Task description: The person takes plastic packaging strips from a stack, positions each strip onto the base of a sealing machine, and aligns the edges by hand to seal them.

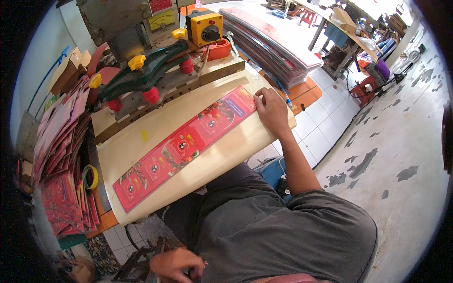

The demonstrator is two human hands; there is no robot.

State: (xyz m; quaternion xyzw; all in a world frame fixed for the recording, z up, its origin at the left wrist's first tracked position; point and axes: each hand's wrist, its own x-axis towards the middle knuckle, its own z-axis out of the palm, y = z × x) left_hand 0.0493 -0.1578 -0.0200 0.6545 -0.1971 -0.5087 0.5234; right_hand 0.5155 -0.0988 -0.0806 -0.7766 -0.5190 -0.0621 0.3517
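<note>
A long red printed plastic strip (181,147) lies diagonally across a cream-covered work board (212,162). It carries repeated panels with food pictures, like joined packaging sheets. At its upper right end, my right hand (271,111) has its fingers bent and pinched on the strip's corner. Down low near my body, away from the board, hangs my left hand (177,264). Its fingers are loosely curled with a gap beside the thumb, and I see nothing in them. Behind the strip stands a sealing press with a dark green clamp bar (141,78) and yellow knobs (137,62).
Red printed packs (61,198) are heaped on the left, beside a yellow tape roll (89,177). A yellow control box (204,27) sits on the machine. At the back right rises a tall stack of printed sheets (269,45); a wall (401,155) runs along the right.
</note>
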